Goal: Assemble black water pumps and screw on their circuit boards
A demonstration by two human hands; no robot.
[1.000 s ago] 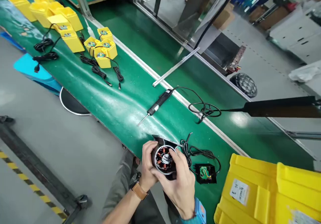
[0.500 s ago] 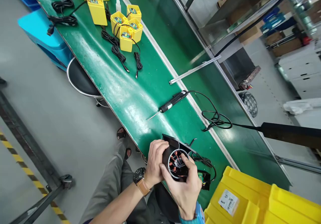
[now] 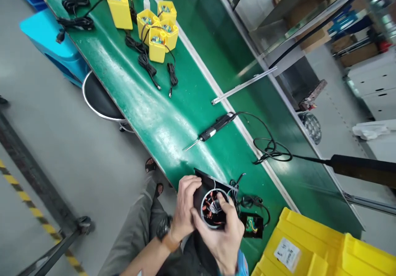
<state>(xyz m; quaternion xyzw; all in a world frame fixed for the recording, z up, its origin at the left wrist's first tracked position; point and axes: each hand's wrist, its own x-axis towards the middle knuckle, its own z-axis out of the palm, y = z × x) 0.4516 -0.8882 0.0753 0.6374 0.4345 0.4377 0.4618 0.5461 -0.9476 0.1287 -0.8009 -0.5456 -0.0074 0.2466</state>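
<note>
Both my hands hold a black motor housing (image 3: pixel 204 187) at the near edge of the green bench (image 3: pixel 148 102). Copper windings inside a silver ring (image 3: pixel 212 210) face up at me. My left hand (image 3: pixel 185 204) wraps around the housing's left side, a watch on its wrist. My right hand (image 3: pixel 222 230) cups it from below and the right, with the thumb over the ring. Black wires (image 3: pixel 247 201) run from the housing to a small black box with a green circuit board (image 3: pixel 252 223) lying on the bench.
An electric screwdriver (image 3: pixel 213 129) with a coiled cable (image 3: pixel 272 150) lies mid-bench. Yellow housings with black cords (image 3: pixel 157 41) stand further along. A yellow bin (image 3: pixel 315 247) sits at lower right, a metal bar (image 3: pixel 244 85) on the far side, a round stool (image 3: pixel 99 100) and blue bin (image 3: pixel 46 41) on the floor.
The view has swung and tilted across the frames. My hands have kept hold of the motor housing and turned it slightly, with my right thumb now lying over the ring.
</note>
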